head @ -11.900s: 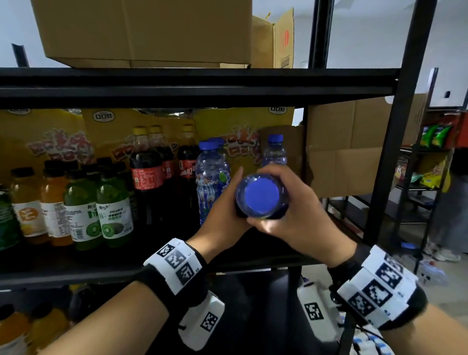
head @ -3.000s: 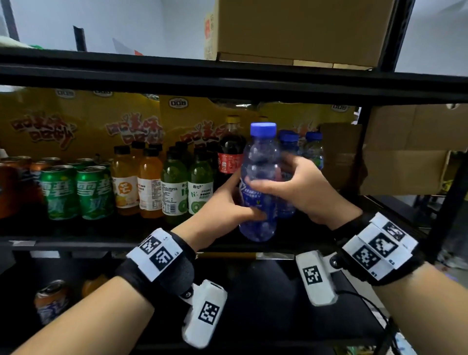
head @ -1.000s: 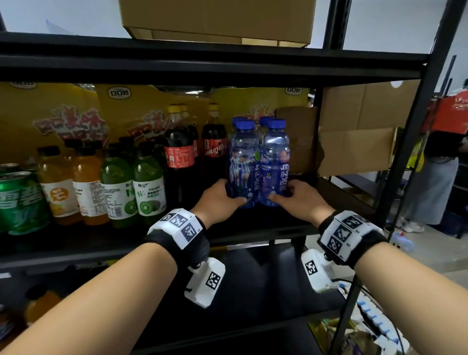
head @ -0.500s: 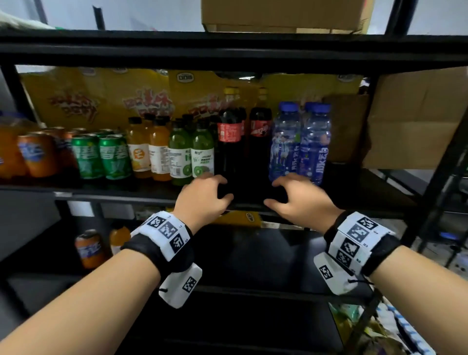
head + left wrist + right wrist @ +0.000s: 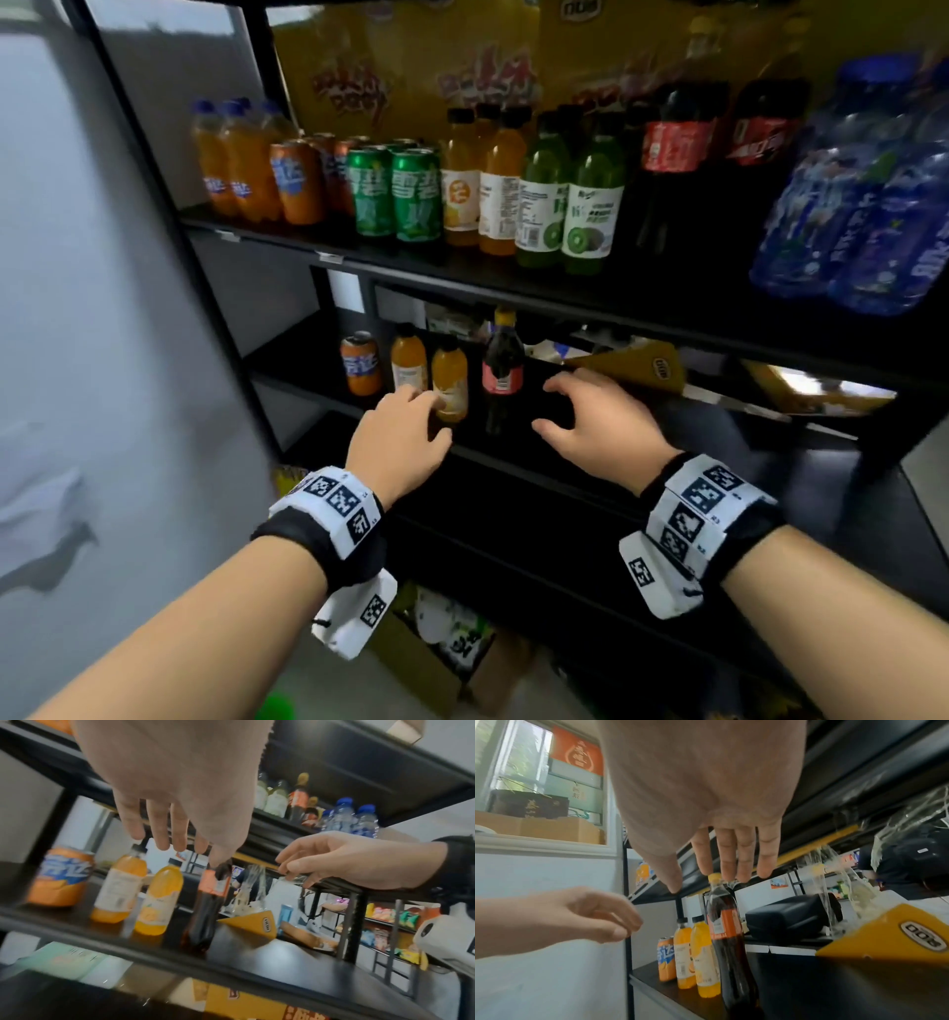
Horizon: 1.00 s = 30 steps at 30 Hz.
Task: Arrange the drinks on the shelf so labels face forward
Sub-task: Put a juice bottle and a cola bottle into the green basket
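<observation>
On the lower shelf (image 5: 295, 354) stand an orange can (image 5: 361, 364), two orange juice bottles (image 5: 409, 360) (image 5: 450, 377) and a dark cola bottle (image 5: 502, 370) with a yellow cap. My left hand (image 5: 411, 416) hovers open just in front of the right juice bottle and holds nothing. My right hand (image 5: 575, 406) hovers open to the right of the cola bottle, also empty. From the left wrist view, the cola bottle (image 5: 208, 912) stands below my fingertips (image 5: 164, 841). The right wrist view shows the cola bottle (image 5: 729, 943) under my fingertips (image 5: 741, 872).
The upper shelf holds orange soda bottles (image 5: 226, 164), green cans (image 5: 393, 195), juice bottles (image 5: 500, 185), green kiwi bottles (image 5: 590, 205), cola bottles (image 5: 672, 139) and blue bottles (image 5: 847, 205). A yellow box (image 5: 637, 367) lies on the lower shelf to the right. A grey wall (image 5: 77, 308) borders the left.
Both hands have dropped from the upper shelf's front edge to the lower shelf, and my view has tipped down with them. Both stay empty.
</observation>
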Each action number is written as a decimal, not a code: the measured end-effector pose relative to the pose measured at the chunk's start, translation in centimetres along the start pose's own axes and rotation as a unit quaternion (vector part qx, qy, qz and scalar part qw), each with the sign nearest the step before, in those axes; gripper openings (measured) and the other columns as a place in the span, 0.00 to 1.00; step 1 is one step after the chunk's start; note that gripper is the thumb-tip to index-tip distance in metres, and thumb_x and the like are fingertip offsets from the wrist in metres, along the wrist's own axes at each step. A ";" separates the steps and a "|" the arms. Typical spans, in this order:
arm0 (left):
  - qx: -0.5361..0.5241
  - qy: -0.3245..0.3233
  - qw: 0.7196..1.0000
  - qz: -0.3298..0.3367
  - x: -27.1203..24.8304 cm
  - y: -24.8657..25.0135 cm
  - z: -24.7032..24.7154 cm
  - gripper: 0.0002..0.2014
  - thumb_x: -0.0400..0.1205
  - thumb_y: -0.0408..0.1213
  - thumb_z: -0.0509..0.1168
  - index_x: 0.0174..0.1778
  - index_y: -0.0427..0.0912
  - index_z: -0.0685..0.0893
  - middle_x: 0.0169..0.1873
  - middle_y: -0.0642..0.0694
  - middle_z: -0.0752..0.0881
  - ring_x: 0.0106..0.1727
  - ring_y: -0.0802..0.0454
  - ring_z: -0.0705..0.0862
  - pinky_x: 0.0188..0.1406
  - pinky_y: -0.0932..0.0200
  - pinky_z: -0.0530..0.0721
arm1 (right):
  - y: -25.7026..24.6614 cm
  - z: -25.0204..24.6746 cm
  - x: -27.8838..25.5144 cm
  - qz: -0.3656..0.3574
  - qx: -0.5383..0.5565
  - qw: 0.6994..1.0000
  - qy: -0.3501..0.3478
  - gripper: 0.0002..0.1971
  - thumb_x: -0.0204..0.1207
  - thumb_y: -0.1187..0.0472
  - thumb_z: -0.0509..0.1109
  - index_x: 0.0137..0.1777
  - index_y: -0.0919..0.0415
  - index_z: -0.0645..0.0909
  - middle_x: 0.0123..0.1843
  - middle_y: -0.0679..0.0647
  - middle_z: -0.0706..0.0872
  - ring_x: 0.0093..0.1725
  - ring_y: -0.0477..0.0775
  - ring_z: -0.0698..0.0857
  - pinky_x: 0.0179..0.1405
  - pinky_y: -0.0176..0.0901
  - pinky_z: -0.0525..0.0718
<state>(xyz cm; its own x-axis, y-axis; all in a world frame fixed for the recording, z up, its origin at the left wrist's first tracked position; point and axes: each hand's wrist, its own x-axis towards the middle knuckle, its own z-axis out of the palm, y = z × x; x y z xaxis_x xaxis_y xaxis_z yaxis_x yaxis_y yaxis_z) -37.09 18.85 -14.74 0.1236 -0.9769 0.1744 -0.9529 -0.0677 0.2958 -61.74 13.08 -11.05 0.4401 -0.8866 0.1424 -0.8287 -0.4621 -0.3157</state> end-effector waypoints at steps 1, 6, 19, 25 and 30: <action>0.001 -0.006 1.000 -0.014 -0.1 -1.2 0.6 0.22 0.85 0.52 0.64 0.74 0.49 0.80 0.70 0.48 0.79 0.70 0.45 0.79 0.65 0.45 0.81 | 0.0 0.8 0.6 0.012 0.008 1.000 -0.009 0.27 0.82 0.40 0.71 0.78 0.48 0.76 0.72 0.48 0.79 0.75 0.54 0.77 0.68 0.55 0.82; -0.032 -0.029 0.998 -0.039 1.5 -5.2 2.9 0.24 0.85 0.52 0.65 0.77 0.49 0.77 0.70 0.49 0.78 0.71 0.46 0.79 0.67 0.46 0.82 | 0.3 4.6 3.7 0.062 0.050 0.996 -0.028 0.27 0.81 0.39 0.70 0.77 0.47 0.75 0.71 0.46 0.78 0.73 0.52 0.78 0.64 0.54 0.83; -0.375 0.061 0.924 -0.044 12.8 -5.8 9.5 0.44 0.78 0.42 0.78 0.88 0.46 0.62 0.83 0.47 0.71 0.82 0.53 0.70 0.76 0.63 0.70 | 0.8 12.5 11.9 0.179 0.368 0.910 0.062 0.50 0.67 0.49 0.88 0.85 0.53 0.64 0.79 0.51 0.78 0.76 0.51 0.78 0.78 0.51 0.76; -0.389 0.044 0.916 -0.082 15.6 -4.7 12.1 0.52 0.76 0.40 0.80 0.90 0.45 0.53 0.84 0.40 0.69 0.84 0.43 0.69 0.82 0.41 0.73 | 1.7 14.3 15.1 0.142 0.442 0.880 0.102 0.50 0.56 0.46 0.90 0.79 0.52 0.73 0.69 0.42 0.85 0.68 0.36 0.83 0.64 0.25 0.79; -0.404 0.064 0.901 -0.146 17.3 -4.2 13.2 0.47 0.75 0.39 0.81 0.86 0.47 0.61 0.78 0.41 0.76 0.79 0.44 0.76 0.78 0.41 0.77 | 2.1 15.6 16.9 0.137 0.478 0.864 0.084 0.33 0.64 0.61 0.90 0.69 0.58 0.84 0.61 0.48 0.91 0.63 0.41 0.89 0.64 0.41 0.88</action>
<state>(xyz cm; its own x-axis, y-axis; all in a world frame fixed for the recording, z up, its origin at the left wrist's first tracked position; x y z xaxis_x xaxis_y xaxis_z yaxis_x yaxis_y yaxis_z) -34.63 -0.43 -25.34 0.4167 -0.9063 0.0705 -0.3684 -0.0975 0.9245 -50.67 -2.57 -23.97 0.1504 -0.9875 0.0477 -0.1950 -0.0770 -0.9778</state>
